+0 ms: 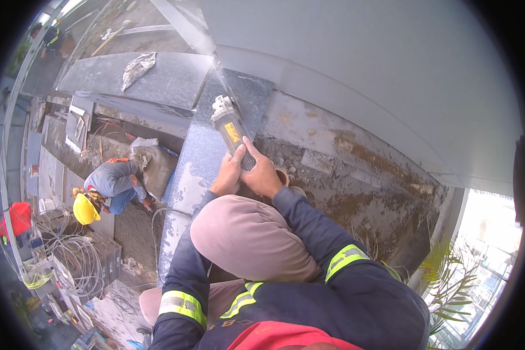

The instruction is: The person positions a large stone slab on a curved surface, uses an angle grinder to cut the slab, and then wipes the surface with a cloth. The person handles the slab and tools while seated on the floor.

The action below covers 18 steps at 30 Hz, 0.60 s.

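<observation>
One angle grinder [230, 129], two bare hands holding it, two other people and one white cloth [139, 70] on a building site, seen from above; clock directions run from the centre of the view. The grinder, dark with a yellow label, lies at 11 o'clock, its head over a grey slab [201, 137]. Whether its disc touches the slab cannot be told. A pale plume streams from the head toward 11 o'clock.

The left hand [230, 172] is curled closed on the near end of the grinder's body. The right hand [263, 170] wraps the same end from its right, fingers bent around it; the two hands touch or nearly touch.

The cloth lies on a second grey slab [178, 70] at 10 o'clock. Near 9 o'clock, a crouching person [112, 178] wears one yellow helmet [86, 209]; the other person [53, 39] is far off at 10. Coiled cables [79, 262] lie at 8, palm fronds [449, 289] at 4.
</observation>
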Motion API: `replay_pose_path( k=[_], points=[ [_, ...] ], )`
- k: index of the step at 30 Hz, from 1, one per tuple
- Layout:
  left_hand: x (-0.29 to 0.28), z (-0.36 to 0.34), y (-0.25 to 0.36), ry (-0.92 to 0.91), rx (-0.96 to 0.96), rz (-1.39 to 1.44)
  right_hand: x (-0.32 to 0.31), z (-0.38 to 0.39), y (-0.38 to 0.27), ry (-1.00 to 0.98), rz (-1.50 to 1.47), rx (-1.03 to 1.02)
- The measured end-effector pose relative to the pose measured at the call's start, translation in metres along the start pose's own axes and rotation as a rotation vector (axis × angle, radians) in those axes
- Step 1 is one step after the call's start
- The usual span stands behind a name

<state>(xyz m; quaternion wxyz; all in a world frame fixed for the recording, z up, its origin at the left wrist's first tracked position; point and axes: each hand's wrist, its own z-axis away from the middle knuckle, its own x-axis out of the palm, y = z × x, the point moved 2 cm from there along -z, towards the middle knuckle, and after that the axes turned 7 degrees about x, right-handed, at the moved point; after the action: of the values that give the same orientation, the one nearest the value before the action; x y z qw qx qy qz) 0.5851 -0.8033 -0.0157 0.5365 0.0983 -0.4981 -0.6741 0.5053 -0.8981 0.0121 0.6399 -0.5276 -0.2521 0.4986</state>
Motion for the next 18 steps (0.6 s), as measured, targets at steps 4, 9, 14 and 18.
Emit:
replay_pose_path(
  k=[4, 9, 14, 18],
  points=[
    [-0.004, -0.007, 0.0, -0.015, 0.021, -0.02, 0.002, -0.007, 0.003, 0.005, 0.008, 0.018],
    [-0.007, -0.015, -0.002, -0.002, 0.02, 0.006, 0.004, -0.013, 0.007, -0.001, -0.027, 0.032],
    [-0.015, -0.024, -0.002, -0.016, 0.034, -0.065, 0.005, -0.021, 0.009, 0.0, 0.001, 0.033],
    [-0.013, -0.027, 0.003, -0.025, 0.018, -0.079, 0.005, -0.026, 0.01, -0.008, 0.01, 0.044]
  ],
)
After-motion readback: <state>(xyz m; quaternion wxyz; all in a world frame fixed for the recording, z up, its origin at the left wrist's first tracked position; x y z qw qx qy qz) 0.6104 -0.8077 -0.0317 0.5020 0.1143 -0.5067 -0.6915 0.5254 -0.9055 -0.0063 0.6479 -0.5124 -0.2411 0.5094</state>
